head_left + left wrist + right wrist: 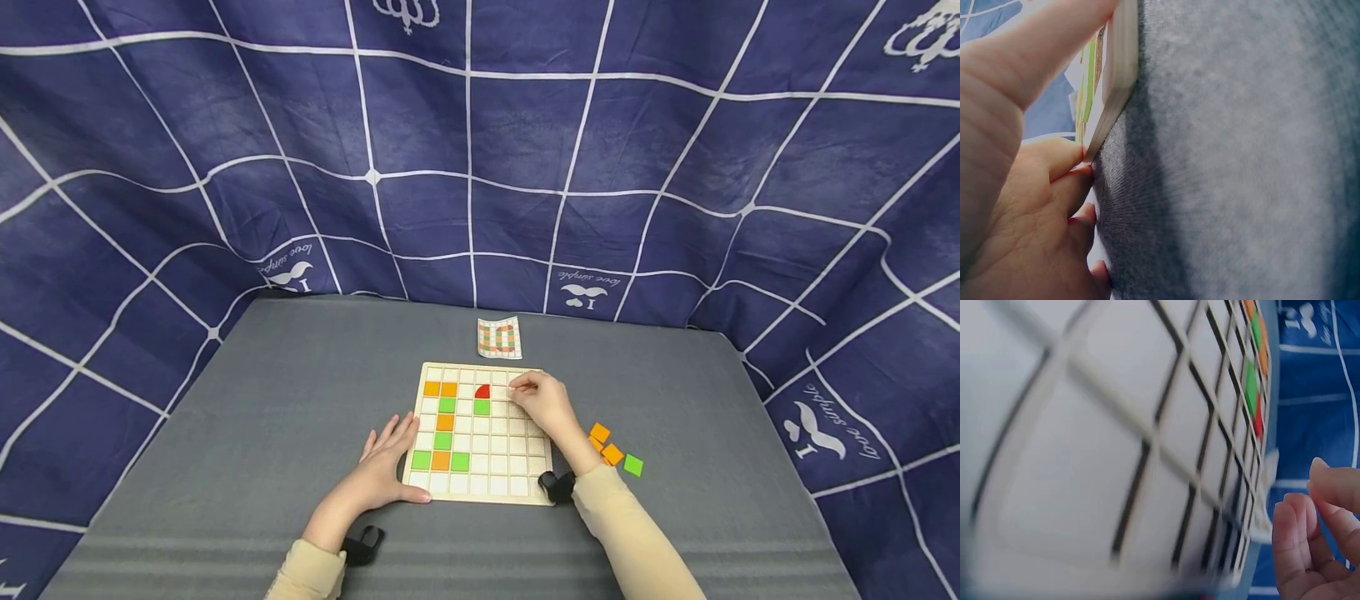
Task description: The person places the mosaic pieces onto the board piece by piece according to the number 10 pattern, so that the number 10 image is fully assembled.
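A pale wooden grid board [491,499] lies on the table. My left hand [382,467] braces its near left corner, fingers extended against the left edge and thumb along the near edge. Orange and green square tiles [445,422] form a figure like a 1 on its left side. Further right, a red quarter-round tile [482,391] sits directly above a green tile [482,407]. My right hand [543,402] hovers over the upper right squares, thumb and finger brought together just right of the red tile. No tile shows between those fingertips; I cannot tell whether they hide one.
Behind the board lies a small printed pattern card [498,337]. Several loose orange tiles [612,454] and a green tile [633,465] lie right of the board, beside the right forearm. A blue curtain [517,167] with white lines surrounds the grey table [300,400].
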`<state>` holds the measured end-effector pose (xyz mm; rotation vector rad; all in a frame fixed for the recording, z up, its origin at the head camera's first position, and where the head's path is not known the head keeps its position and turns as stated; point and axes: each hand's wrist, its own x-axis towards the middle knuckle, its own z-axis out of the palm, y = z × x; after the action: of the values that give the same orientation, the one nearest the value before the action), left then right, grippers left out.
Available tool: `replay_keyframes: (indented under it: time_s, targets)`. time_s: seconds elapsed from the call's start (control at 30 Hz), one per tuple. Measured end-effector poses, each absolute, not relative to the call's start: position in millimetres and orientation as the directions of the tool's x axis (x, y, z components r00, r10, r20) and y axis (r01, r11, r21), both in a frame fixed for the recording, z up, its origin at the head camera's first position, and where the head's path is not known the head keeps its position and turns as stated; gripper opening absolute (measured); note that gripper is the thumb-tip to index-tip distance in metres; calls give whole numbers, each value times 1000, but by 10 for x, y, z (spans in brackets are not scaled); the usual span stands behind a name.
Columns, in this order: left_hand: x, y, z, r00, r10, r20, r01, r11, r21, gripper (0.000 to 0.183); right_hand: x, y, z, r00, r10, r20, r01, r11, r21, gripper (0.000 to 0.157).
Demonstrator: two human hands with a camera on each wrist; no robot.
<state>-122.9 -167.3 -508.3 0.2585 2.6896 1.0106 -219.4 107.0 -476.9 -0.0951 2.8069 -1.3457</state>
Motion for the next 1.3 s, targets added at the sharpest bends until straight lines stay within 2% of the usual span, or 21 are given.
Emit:
replay_keyframes:
  time_s: [0.2,0.37,0.8,0.93,1.3]
  targets:
    - [-1233,-1682,-5074,-950,253,-182,68,739,670,124,-2227,1408,-4720,-998,9,-63,56,579,-813,15]
    - [-1234,-1676,-5085,-952,247,-181,65,741,669,125,-2227,1661,-4746,-995,43,-89,97,597,-796,21]
    - [-1234,-1660,-5079,-953,242,-184,60,744,666,125,-2101,1923,-4888,-979,26,-203,171,648,-742,25]
    - [-1239,-1664,-5077,-953,242,-182,64,749,660,124,-2045,1936,-4895,-973,-3,-229,170,660,-732,26]
    - [-1235,-1675,-5086,-953,243,-180,65,745,664,125,-2002,1864,-4978,-989,-52,-137,41,797,-602,27]
